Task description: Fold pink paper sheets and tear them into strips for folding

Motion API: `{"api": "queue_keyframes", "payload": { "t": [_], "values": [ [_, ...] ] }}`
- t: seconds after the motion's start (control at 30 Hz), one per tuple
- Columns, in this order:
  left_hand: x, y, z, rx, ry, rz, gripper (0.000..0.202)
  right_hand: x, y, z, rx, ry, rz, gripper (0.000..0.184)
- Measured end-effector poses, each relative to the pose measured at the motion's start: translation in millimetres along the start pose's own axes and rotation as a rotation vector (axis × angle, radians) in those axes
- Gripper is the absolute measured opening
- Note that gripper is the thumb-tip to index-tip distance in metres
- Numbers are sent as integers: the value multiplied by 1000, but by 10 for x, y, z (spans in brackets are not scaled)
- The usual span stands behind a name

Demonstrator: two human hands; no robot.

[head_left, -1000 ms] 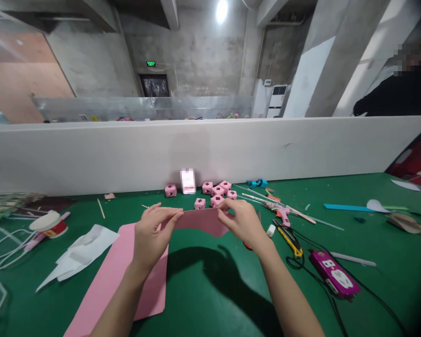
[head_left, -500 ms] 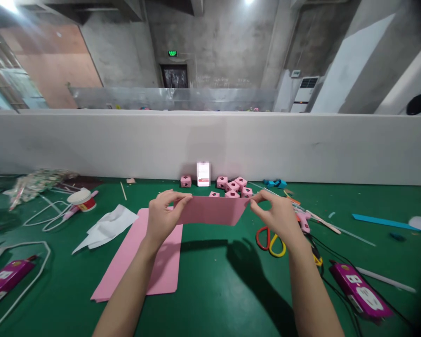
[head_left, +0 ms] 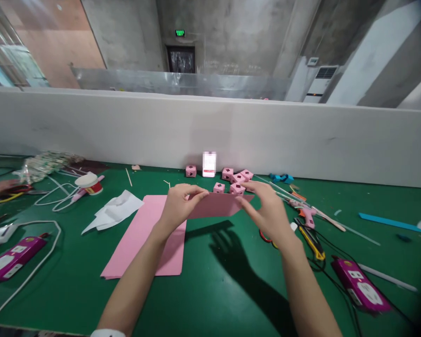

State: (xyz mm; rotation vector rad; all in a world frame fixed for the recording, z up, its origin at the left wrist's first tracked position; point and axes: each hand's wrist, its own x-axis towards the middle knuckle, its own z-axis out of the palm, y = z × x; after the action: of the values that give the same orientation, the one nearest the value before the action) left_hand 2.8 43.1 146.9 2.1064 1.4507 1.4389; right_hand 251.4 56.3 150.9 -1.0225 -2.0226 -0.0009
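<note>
The left hand (head_left: 180, 207) and right hand (head_left: 267, 211) each pinch an end of the pink paper strip (head_left: 218, 205) above the middle of the green surface (head_left: 210, 285), now tipped flatter and lower than a moment ago, apparently mid-fold.

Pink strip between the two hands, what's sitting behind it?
Small pink cubes on the green table, before the white wall. The pink strip covers the table patch directly behind it.

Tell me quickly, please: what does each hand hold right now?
Left hand: closed, pinching the left end of the pink paper strip.
Right hand: closed, pinching its right end.
</note>
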Motion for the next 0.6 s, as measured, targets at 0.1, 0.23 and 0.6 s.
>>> {"api": "queue_keyframes", "payload": {
  "t": [0.1,0.23,0.6],
  "values": [
    [5,9,57,-64,-35,-22,16,-2,-27,188,-25,-98,-46,23],
    [3,-2,61,7,-79,-12,17,-22,-22,260,-59,-122,-57,12],
    [-106,123,201,450,-18,360,15,-95,-178,277,-214,-154,-142,18]
  ]
}}
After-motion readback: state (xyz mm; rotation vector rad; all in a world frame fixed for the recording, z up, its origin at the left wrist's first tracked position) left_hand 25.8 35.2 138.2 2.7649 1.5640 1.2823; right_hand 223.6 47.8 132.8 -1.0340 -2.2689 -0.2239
